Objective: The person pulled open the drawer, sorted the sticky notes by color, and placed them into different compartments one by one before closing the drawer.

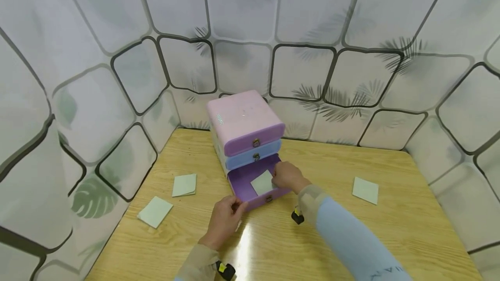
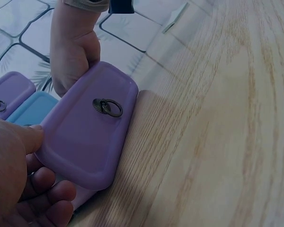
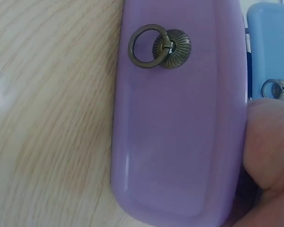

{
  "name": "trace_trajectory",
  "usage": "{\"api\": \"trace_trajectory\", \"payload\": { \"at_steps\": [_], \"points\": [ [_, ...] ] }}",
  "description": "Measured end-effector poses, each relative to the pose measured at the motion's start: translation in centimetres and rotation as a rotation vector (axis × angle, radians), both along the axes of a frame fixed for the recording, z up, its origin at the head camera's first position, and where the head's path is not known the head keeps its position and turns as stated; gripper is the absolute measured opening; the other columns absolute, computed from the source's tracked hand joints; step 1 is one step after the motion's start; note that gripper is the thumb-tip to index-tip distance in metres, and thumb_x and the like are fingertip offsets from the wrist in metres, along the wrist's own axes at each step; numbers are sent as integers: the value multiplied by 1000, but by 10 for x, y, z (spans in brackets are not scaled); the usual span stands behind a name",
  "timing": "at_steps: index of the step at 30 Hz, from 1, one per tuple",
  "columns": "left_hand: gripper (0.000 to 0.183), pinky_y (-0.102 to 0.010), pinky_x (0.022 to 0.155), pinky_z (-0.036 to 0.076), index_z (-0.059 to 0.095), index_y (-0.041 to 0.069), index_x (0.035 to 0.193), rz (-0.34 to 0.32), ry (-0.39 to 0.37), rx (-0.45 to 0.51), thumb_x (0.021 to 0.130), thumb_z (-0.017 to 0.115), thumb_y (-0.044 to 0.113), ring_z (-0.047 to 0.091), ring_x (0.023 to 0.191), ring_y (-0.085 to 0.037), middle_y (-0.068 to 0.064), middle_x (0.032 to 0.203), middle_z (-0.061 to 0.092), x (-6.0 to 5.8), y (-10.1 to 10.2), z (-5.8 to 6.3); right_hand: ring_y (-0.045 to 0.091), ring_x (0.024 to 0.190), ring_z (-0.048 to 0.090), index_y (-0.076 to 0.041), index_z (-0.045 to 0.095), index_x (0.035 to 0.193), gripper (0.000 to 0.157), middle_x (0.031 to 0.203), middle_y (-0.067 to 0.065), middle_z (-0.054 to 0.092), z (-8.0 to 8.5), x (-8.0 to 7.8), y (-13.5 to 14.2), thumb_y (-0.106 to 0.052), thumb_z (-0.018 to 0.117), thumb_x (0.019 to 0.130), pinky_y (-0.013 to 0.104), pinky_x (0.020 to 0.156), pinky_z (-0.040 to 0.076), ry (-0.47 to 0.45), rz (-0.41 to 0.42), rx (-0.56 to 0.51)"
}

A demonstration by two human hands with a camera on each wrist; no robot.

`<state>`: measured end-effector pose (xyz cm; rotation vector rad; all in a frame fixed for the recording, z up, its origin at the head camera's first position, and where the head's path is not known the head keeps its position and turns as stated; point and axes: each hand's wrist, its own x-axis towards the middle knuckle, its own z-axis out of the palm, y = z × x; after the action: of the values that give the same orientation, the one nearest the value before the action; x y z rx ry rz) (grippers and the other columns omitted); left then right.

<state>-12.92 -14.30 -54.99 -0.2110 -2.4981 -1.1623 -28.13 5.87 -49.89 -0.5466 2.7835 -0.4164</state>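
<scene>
A small chest of drawers [image 1: 246, 118] with a pink top stands on the table, its bottom purple drawer [image 1: 238, 185] pulled out. My left hand [image 1: 224, 218] holds the drawer's front left corner, thumb along the edge and fingers curled beside it in the left wrist view. Reaching over the drawer's right side, my right hand [image 1: 289, 175] has its curled fingers at the edge of a pale green paper square [image 1: 261, 183] lying tilted inside. Its fingertips are hidden, behind the drawer front in the right wrist view. A bronze ring pull [image 3: 151, 46] hangs on that front.
Two pale green squares, a nearer one [image 1: 155, 212] and a farther one [image 1: 184, 185], lie left of the chest. Another square [image 1: 365, 190] lies to the right. The blue drawer [image 1: 254, 154] above is closed. Patterned fabric walls [image 1: 242, 68] surround the table.
</scene>
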Motion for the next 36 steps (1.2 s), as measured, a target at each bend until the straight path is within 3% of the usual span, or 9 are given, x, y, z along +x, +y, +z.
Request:
{"api": "trace_trajectory", "payload": {
  "at_steps": [7, 12, 18, 26, 36],
  "points": [
    [20, -18, 51, 40, 59, 16, 74, -3, -3, 0, 89, 71, 20, 44, 58, -2, 11, 67, 50, 0, -1, 0, 12, 48, 24, -17, 39, 50, 33, 49, -6, 29, 1, 1, -3, -6, 61, 74, 26, 42, 20, -20, -9, 8],
    [20, -19, 51, 40, 59, 16, 73, -2, 5, -5, 89, 71, 19, 44, 58, -2, 11, 67, 50, 0, -1, 1, 11, 46, 25, -17, 39, 48, 34, 46, -7, 30, -2, -1, -5, -5, 63, 69, 26, 41, 21, -34, 29, 12],
    [20, -19, 50, 40, 59, 17, 73, 1, 9, -2, 87, 73, 18, 44, 57, -2, 12, 67, 50, 1, -1, 1, 11, 46, 20, -17, 36, 48, 39, 46, -7, 25, -6, -3, -7, -5, 65, 72, 25, 43, 20, -88, 50, 30],
    [20, -19, 50, 41, 59, 17, 72, 11, 0, 16, 87, 73, 19, 45, 56, -2, 12, 66, 51, 0, -1, -1, 14, 52, 35, -15, 41, 54, 36, 53, -3, 36, -4, -6, -11, -9, 68, 76, 30, 51, 35, -135, 59, 92],
    [20, -20, 52, 43, 60, 17, 73, 18, -13, 17, 88, 72, 20, 46, 58, -2, 11, 68, 52, -1, 0, -1, 17, 60, 41, -13, 47, 63, 25, 67, 3, 47, -1, -7, -14, -6, 68, 75, 30, 53, 35, -185, 73, 139]
  ]
}}
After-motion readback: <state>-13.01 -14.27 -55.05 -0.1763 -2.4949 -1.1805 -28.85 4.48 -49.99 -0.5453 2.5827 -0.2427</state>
